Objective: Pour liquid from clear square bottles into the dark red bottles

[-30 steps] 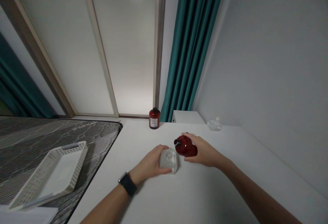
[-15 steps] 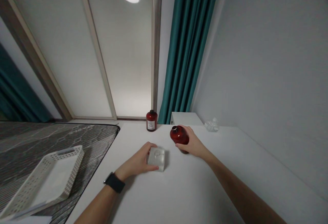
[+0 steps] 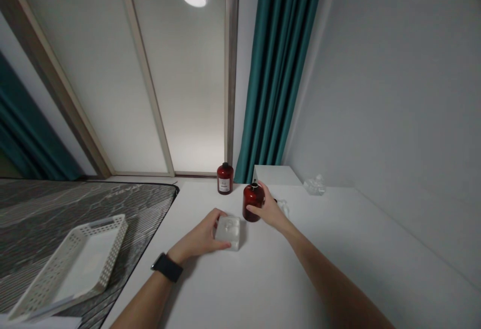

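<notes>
Head view: right hand (image 3: 271, 211), fingers wrapped round red bottle (image 3: 252, 199), long axis upright, far and right of clear block (image 3: 229, 230), apart; left hand (image 3: 203, 237), nearer, pinches block between thumb and fingers.

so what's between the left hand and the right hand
In the head view: the clear container, gripped by the left hand, then a strip of white table, then the red bottle in the right hand.
</notes>
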The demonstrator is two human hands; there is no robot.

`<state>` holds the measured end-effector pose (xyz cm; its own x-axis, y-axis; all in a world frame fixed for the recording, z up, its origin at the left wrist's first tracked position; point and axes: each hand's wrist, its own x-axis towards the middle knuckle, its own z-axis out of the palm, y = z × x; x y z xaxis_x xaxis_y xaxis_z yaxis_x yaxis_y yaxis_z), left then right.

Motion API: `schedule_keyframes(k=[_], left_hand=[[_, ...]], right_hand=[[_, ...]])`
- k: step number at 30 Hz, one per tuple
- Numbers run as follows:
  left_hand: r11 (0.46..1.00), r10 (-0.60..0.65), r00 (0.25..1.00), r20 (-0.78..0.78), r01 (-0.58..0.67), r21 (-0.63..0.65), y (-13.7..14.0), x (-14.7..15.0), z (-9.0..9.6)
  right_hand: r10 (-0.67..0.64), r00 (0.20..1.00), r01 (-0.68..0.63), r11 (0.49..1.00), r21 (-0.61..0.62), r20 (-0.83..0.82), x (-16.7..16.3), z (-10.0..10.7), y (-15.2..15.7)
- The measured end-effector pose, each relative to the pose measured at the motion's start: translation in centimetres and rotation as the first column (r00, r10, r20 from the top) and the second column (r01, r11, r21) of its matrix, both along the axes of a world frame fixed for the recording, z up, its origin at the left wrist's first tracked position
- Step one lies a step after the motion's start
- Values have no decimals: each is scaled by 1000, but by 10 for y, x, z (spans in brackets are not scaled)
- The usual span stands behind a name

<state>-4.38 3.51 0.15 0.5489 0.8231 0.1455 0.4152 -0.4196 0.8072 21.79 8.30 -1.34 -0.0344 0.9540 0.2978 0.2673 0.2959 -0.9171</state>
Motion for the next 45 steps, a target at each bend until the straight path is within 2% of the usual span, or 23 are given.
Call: schedule_keyframes(k=[4, 8, 13, 20, 24, 29, 34, 39, 42, 45], left_hand=[[1000, 6, 1000, 0, -6, 20, 2, 0, -5], [1000, 15, 1000, 19, -15, 8, 1, 2, -4], [999, -7, 999, 54, 9, -42, 2, 2, -5], [1000, 3, 999, 48, -2, -21, 4, 0, -8], [1000, -5, 999, 35, 6, -21, 2, 1, -5], [1000, 13, 1000, 24, -13, -6, 0, 2, -5], [1000, 18, 1000, 22, -18, 3, -2, 3, -2], [999, 33, 999, 5, -33, 35, -3, 6, -1], [998, 38, 999, 1, -38, 49, -3, 7, -1], [998, 40, 999, 9, -40, 38, -3, 7, -2]], right_hand=[[34, 999, -35, 999, -25, -31, 1, -2, -5], [83, 996, -82, 996, -30, 16, 8, -3, -17], [-16, 992, 12, 999, 30, 125, 18, -6, -33], [51, 988, -67, 992, 103, 144, 22, 8, -30], [-6, 990, -9, 994, 109, 140, 14, 3, -22], [-138, 982, 120, 984, 135, 132, -3, -5, -13], [-201, 971, 174, 966, 191, 133, -16, -3, -3], [-285, 944, 259, 952, 162, 166, -25, -1, 4], [-296, 939, 264, 947, 183, 174, -26, -4, 3], [-229, 961, 198, 961, 194, 155, -20, -9, 1]])
